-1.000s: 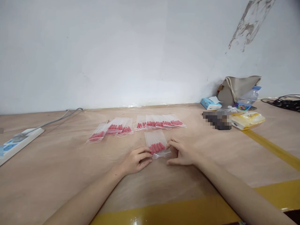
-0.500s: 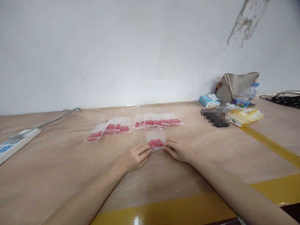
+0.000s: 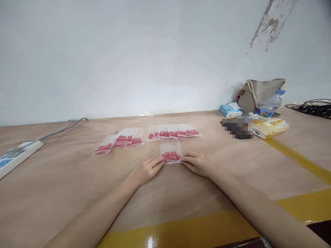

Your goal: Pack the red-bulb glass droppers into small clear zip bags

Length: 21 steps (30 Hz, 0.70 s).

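Note:
A small clear plastic bag (image 3: 170,147) with several red pieces (image 3: 171,156) lined up inside lies on the table in front of me. My left hand (image 3: 149,169) has its fingers pinched on the bag's near left corner. At the near right corner, the fingers of my right hand (image 3: 198,163) are closed on the bag's edge. Beyond it lies an overlapping row of similar filled bags (image 3: 173,132). Another group of filled bags (image 3: 126,136) lies to the left, overlapping as well.
A white power strip (image 3: 20,156) with a grey cable (image 3: 60,130) sits at the far left. On the right are a blue tissue pack (image 3: 230,111), a yellow-white pack (image 3: 271,128), a blurred-out dark item (image 3: 239,131), a beige bag (image 3: 261,91) and black cables (image 3: 312,108). Yellow tape (image 3: 165,230) marks the table.
My left hand has shifted slightly at the bag's near left corner. Its fingers look straighter and closer together. The right hand has barely moved, and the other bags lie as before.

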Motion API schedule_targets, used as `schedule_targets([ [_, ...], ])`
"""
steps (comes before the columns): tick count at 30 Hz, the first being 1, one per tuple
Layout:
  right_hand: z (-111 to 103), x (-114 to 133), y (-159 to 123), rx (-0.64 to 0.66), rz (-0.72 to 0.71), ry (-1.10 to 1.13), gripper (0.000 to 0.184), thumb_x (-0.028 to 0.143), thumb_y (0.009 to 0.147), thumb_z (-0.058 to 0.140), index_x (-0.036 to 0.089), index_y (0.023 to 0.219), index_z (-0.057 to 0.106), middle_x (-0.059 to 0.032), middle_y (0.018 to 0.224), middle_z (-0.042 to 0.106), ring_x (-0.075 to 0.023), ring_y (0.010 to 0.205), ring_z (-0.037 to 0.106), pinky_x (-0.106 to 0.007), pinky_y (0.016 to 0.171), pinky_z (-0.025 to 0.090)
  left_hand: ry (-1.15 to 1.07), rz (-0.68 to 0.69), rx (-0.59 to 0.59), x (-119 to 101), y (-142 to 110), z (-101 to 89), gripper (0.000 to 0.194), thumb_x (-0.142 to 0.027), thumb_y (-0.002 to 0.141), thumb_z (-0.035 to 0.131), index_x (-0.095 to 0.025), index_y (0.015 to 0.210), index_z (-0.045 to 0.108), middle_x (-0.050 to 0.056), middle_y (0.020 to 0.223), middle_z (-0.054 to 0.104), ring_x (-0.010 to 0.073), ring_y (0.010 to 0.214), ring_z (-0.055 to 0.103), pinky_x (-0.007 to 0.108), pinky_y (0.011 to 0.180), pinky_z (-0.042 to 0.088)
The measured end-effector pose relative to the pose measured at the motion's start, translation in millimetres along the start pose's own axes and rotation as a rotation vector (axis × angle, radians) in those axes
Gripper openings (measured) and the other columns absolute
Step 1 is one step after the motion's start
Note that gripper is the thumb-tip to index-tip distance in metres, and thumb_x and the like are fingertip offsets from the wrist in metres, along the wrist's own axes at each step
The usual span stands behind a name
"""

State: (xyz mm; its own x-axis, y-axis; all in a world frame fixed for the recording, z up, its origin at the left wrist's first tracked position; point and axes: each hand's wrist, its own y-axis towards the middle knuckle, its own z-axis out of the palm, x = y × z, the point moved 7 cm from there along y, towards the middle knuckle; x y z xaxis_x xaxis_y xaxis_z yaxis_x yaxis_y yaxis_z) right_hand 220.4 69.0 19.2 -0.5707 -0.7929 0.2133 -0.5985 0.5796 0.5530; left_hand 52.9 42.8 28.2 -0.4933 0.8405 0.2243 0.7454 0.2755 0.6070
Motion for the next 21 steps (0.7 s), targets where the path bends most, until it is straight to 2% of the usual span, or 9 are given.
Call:
schedule_targets([
  [4, 2, 5, 0, 0.047, -0.073, -0.254, 0.026, 0.024, 0.088, 0.039, 0.023, 0.081, 0.064, -0.0035, 0.076, 0.064, -0.0124, 0.066, 0.056, -0.023, 0.058, 0.039, 0.046, 0.025, 0.032, 2, 3, 3.2, 0.021, -0.012, 0.09, 0.04, -0.016, 0.09, 0.061, 0.005, 0.094, 0.067, 0.0165, 0.086, 0.063, 0.029, 0.076, 0.054],
  [8, 0, 9, 2, 0.015, -0.1, -0.291, 0.027, 0.021, 0.088, 0.038, 0.021, 0.076, 0.063, -0.0034, 0.071, 0.062, -0.0117, 0.062, 0.054, -0.024, 0.056, 0.034, 0.098, 0.045, 0.077, 3, 4, 5.6, 0.021, -0.011, 0.09, 0.04, -0.015, 0.084, 0.06, 0.005, 0.089, 0.067, 0.0163, 0.078, 0.064, 0.029, 0.07, 0.053],
  [13, -1, 10, 5, -0.017, -0.072, -0.376, 0.028, 0.021, 0.087, 0.04, 0.018, 0.067, 0.059, -0.0033, 0.066, 0.06, -0.0104, 0.056, 0.049, -0.025, 0.051, 0.028, 0.111, 0.028, 0.077, 4, 4, 4.0, 0.022, -0.011, 0.09, 0.038, -0.014, 0.087, 0.059, 0.007, 0.089, 0.066, 0.0165, 0.079, 0.063, 0.029, 0.071, 0.051],
  [18, -4, 17, 9, -0.066, -0.071, -0.398, 0.023, 0.024, 0.086, 0.043, 0.02, 0.074, 0.061, -0.003, 0.073, 0.062, -0.0113, 0.063, 0.051, -0.026, 0.054, 0.029, 0.099, 0.018, 0.039, 4, 5, 1.1, 0.016, -0.01, 0.089, 0.042, -0.013, 0.087, 0.058, 0.008, 0.088, 0.066, 0.0171, 0.079, 0.062, 0.029, 0.071, 0.05],
  [21, -2, 30, 16, -0.156, -0.121, -0.403, 0.017, 0.026, 0.085, 0.046, 0.022, 0.083, 0.063, -0.0018, 0.078, 0.063, -0.0117, 0.07, 0.052, -0.025, 0.056, 0.031, 0.072, 0.017, -0.006, 3, 6, -1.6, 0.014, -0.011, 0.088, 0.043, -0.013, 0.086, 0.057, 0.007, 0.085, 0.066, 0.0163, 0.076, 0.063, 0.028, 0.068, 0.05],
])
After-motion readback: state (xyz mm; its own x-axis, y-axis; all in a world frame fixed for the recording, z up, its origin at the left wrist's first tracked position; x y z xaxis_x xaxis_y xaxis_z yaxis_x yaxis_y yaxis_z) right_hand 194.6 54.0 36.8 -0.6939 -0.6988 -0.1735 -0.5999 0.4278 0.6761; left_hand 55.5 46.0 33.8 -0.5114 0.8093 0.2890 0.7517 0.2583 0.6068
